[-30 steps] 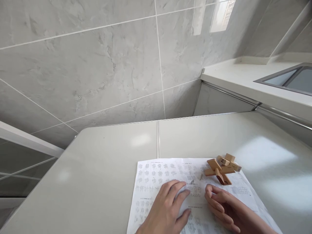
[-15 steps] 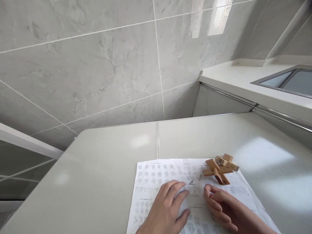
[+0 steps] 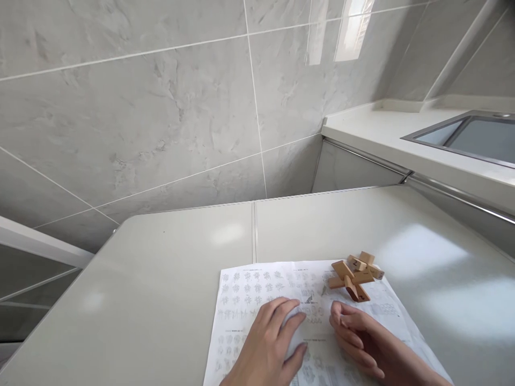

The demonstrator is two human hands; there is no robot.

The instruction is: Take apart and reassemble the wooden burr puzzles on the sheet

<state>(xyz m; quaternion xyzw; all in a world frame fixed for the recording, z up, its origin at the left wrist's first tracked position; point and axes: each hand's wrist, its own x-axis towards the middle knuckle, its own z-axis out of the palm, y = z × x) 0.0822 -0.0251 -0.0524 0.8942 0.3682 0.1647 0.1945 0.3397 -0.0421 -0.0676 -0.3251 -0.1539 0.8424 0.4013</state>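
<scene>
A printed sheet of diagrams [image 3: 257, 289] lies on the pale table [image 3: 169, 268]. My left hand [image 3: 269, 343] rests flat on the sheet, fingers stretched out and slightly apart, holding nothing. My right hand [image 3: 362, 343] lies on the sheet beside it with its fingers loosely curled inward, nothing visible in them. A wooden interlocking puzzle [image 3: 354, 276] of crossed notched bars stands on the sheet's far right corner, a short way beyond my right fingertips and not touched.
A grey tiled wall [image 3: 161, 118] rises behind the table. To the right a white counter [image 3: 374, 134] holds a steel sink [image 3: 466, 134]. The table's rounded left corner [image 3: 120, 228] drops off toward a white rail [image 3: 36, 244].
Both hands stay where they were on the sheet. The whole scene slides slightly left in the picture as my head turns; the puzzle has not moved on the sheet.
</scene>
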